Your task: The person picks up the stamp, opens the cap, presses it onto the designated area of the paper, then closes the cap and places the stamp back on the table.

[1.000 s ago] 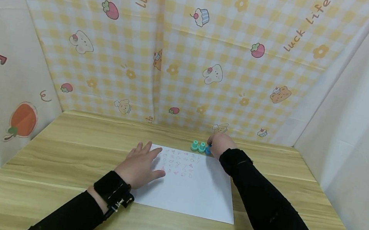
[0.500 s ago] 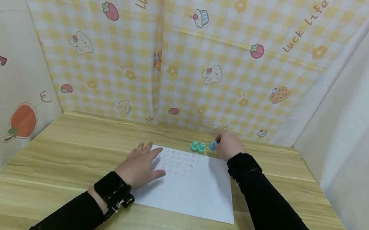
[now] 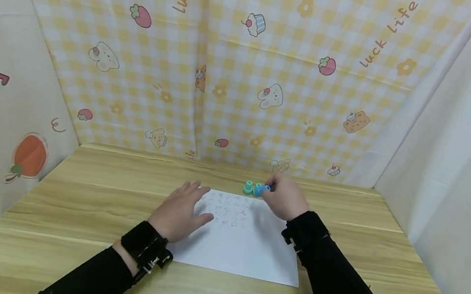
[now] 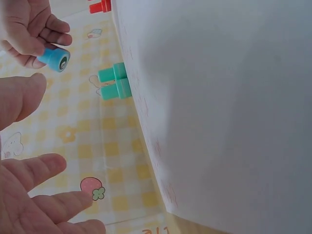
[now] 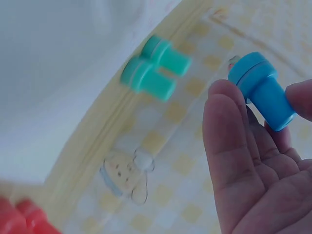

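Note:
A small blue stamp (image 5: 265,90) is pinched between the thumb and fingers of my right hand (image 3: 287,198). It is off the table and tilted; the left wrist view shows a dark pattern on its end face. Two teal stamps (image 5: 153,80) stand side by side at the far edge of a white sheet of paper (image 3: 248,253). Rows of small faint red outlines mark the paper's upper left part. My left hand (image 3: 177,214) is spread over the paper's left side, fingers apart and holding nothing. Whether its fingertips touch the sheet I cannot tell.
Red stamps (image 5: 22,219) stand farther right along the paper's far edge, hidden behind my right hand in the head view. A yellow checked cloth (image 3: 242,93) hangs behind the wooden table (image 3: 92,183), with white cloth (image 3: 463,147) at both sides.
My right hand has lifted the blue stamp from beside the teal ones, first going right, then coming back slightly left with the stamp tilted. The left hand has barely moved.

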The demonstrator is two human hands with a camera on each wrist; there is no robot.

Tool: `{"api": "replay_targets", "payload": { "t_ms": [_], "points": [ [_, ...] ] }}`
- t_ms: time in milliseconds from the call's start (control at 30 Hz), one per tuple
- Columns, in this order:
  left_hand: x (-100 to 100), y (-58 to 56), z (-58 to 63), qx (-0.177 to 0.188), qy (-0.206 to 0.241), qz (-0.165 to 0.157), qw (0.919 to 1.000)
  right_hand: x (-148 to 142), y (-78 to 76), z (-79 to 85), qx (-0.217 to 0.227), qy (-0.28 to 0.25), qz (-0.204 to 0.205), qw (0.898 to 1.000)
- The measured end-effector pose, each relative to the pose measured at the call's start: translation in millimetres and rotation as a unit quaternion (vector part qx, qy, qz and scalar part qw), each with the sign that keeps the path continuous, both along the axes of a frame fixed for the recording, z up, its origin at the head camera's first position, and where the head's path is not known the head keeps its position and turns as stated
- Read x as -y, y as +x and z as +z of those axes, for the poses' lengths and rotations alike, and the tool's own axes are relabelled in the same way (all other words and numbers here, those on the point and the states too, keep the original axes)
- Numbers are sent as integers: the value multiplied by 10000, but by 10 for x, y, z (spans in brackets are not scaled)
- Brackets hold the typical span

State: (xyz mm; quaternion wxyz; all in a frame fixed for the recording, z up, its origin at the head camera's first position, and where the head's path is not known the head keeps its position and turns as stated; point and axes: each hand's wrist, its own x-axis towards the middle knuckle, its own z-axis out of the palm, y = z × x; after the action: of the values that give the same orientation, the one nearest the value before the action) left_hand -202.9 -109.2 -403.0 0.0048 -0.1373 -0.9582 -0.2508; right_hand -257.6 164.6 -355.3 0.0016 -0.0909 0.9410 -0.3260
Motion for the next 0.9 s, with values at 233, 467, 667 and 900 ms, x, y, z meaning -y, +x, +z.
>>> {"api": "replay_targets", "payload": {
  "t_ms": [233, 467, 667, 900],
  "points": [
    [-39, 0, -7, -231, 189, -121, 9995, 77, 117, -18, 220, -508, 130, 9984],
    [-82, 29, -7, -264, 448, -193, 9985, 234, 249, -42, 511, -965, 402, 9932],
    [-96, 61, 6, -253, 626, -309, 9972, 339, 337, -81, 664, -1283, 844, 9859],
    [-142, 101, 16, -261, 977, -417, 9940, 383, 385, -110, 773, -1751, 1374, 9718]
  ]
}}
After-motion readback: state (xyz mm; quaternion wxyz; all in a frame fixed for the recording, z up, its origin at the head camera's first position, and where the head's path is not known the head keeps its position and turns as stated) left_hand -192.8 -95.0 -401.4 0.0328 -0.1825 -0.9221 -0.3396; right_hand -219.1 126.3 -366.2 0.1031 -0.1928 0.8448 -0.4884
